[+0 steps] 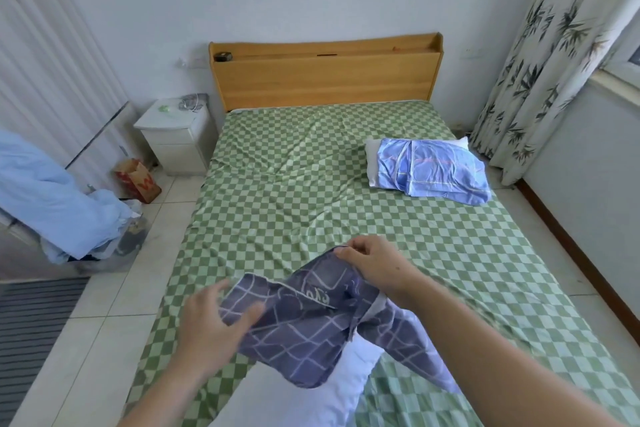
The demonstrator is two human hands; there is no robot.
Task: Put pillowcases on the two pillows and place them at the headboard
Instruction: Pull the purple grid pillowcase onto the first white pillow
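Note:
A purple grid-patterned pillowcase (311, 322) hangs over the near end of the bed. My right hand (374, 263) pinches its upper edge. My left hand (214, 322) has spread fingers against the cloth's left side, thumb on top of it. A bare white pillow (332, 388) lies under the pillowcase at the bed's foot. A second white pillow (372, 163) sits on the right side of the bed, with a folded blue pillowcase (436, 170) lying on top of it. The wooden headboard (325, 76) stands at the far end.
The bed wears a green checked sheet (294, 184). A white nightstand (176, 135) stands left of the headboard, with a red paper bag (138, 180) and a pile of pale blue cloth (55, 198) on the floor side. Patterned curtains (554, 45) hang at the right.

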